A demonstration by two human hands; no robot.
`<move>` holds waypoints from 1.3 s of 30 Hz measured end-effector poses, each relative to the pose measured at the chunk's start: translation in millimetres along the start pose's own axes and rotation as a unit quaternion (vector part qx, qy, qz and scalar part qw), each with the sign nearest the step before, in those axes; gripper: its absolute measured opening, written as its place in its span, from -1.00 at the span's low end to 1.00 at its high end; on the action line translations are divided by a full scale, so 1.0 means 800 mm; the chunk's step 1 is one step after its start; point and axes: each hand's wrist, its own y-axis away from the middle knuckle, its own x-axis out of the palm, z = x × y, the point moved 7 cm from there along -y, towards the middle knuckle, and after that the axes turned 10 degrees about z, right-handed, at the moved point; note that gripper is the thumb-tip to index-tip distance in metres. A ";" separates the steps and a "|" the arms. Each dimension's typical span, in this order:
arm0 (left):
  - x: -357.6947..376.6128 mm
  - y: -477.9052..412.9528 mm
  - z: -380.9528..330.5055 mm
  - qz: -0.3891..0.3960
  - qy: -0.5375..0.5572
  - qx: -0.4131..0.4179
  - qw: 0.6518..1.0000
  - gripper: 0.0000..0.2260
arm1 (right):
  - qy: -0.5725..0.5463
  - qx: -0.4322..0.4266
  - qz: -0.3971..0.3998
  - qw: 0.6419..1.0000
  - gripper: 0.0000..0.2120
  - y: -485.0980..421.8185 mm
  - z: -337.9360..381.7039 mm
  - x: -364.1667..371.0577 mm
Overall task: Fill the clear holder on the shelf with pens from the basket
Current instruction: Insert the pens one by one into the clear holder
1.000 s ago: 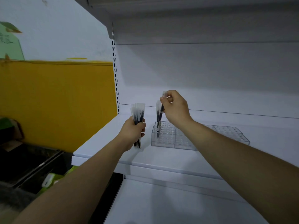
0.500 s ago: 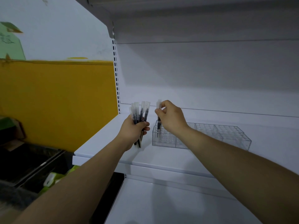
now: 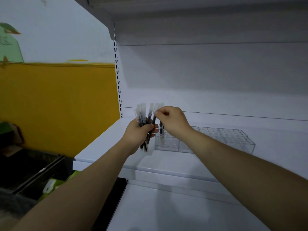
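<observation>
— Pens [image 3: 145,119]: where are they found?
— A bundle is gripped upright in the left hand [image 3: 139,133], with the fingers wrapped round the dark barrels. It is held just left of the holder [image 3: 233,139] on the shelf [image 3: 103,144]. At the bundle's right edge, one clear cap is pinched between thumb and fingertip of the right hand [image 3: 171,121]. A single pen [image 3: 161,129] is seen standing in the holder's near left corner. Whether more are hidden behind the right hand cannot be told.
— How are they expected to handle?
— They are judged light, stiff and thin. The plastic looks smooth, so some slip is likely. A cap might be pulled off if tugged, so the barrel just below it is thought the safer hold. The holes are small, so each tip would have to be lined up straight. The holder itself looks light and could be pushed along the shelf.
— And the basket?
— It cannot be made out with certainty.
</observation>
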 end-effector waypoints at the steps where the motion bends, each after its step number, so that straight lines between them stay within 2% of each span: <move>1: 0.000 0.000 0.002 0.002 0.003 -0.004 1.000 -0.86 | -0.008 0.006 -0.008 1.000 -0.85 0.000 -0.001 -0.002; 5: -0.011 0.000 0.011 -0.022 -0.004 -0.028 0.999 -0.91 | -0.100 0.010 -0.087 0.991 -0.87 -0.001 0.000 -0.024; 8: -0.021 0.000 0.016 -0.039 -0.009 -0.037 0.998 -0.91 | -0.097 0.001 -0.115 0.989 -0.89 -0.001 0.006 -0.040; 19: -0.020 0.000 0.012 -0.053 -0.037 -0.031 0.997 -0.93 | 0.016 -0.005 -0.013 1.000 -0.90 0.010 -0.010 0.001; 26: -0.021 -0.003 0.012 -0.046 -0.049 -0.022 0.998 -0.86 | 0.043 0.024 -0.020 0.999 -0.86 0.006 -0.018 -0.005; 31: -0.019 -0.007 0.017 -0.044 -0.044 -0.027 0.998 -0.89 | 0.066 -0.011 -0.017 0.998 -0.89 0.010 -0.007 -0.002; 39: -0.020 -0.005 0.014 -0.051 -0.055 -0.032 0.997 -0.89 | 0.150 0.001 0.011 0.989 -0.86 0.014 -0.013 0.004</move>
